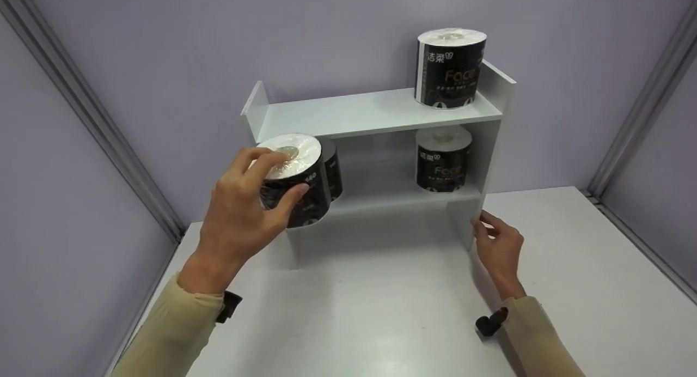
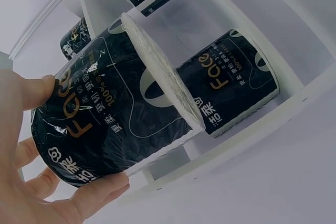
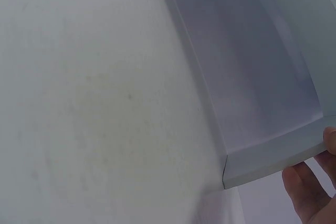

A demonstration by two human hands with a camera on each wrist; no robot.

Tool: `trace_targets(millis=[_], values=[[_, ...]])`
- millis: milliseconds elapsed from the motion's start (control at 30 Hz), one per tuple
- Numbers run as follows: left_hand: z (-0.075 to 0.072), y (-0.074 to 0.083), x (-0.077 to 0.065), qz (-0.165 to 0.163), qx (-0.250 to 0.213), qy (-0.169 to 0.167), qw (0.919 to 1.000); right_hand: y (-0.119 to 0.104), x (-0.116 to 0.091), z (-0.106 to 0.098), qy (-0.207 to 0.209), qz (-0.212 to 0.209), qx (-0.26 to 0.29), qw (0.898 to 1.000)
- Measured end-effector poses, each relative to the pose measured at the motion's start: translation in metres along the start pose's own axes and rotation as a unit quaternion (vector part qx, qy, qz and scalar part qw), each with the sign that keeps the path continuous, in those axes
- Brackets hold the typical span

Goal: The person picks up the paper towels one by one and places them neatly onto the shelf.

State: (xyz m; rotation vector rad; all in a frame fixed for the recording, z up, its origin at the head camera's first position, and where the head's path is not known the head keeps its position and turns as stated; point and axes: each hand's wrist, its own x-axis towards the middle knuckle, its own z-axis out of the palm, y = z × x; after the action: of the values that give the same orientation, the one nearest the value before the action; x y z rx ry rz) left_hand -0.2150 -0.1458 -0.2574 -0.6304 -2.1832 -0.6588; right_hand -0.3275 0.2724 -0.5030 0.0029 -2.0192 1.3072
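My left hand [image 1: 237, 211] grips a toilet paper roll [image 1: 308, 151] in black printed wrapping, fingers over its white top and thumb on its side. The held roll is in front of the left end of a white two-tier shelf [image 1: 337, 111]. Partly hidden behind it, a second roll [image 1: 333, 172] stands on the lower board; the left wrist view shows that roll [image 2: 231, 82] more fully. Low on the shelf's right side panel, my right hand [image 1: 500, 251] pinches the front edge between thumb and fingers. In the right wrist view, its fingers [image 3: 304, 187] are at the panel [image 3: 273, 156].
Two more wrapped rolls stand at the right end, one on the top board [image 1: 451, 74] and one on the lower board [image 1: 444, 162]. The shelf stands on a white table [image 1: 375, 311] against a pale wall [image 1: 337, 34]. Side walls with metal rails [image 1: 642, 110] flank the table.
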Motion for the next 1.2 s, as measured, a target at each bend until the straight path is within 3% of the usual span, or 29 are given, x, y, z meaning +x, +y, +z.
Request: trace_targets(millis=[700, 1200], values=[[-0.007, -0.006, 0.015, 0.006, 0.006, 0.011, 0.9999, 0.0, 0.001, 0.001, 0.0, -0.005, -0.002, 1.0], [-0.007, -0.001, 0.021, 0.02, 0.005, 0.012, 0.9997, -0.001, 0.002, -0.001, -0.01, 0.013, -0.009, 1.0]])
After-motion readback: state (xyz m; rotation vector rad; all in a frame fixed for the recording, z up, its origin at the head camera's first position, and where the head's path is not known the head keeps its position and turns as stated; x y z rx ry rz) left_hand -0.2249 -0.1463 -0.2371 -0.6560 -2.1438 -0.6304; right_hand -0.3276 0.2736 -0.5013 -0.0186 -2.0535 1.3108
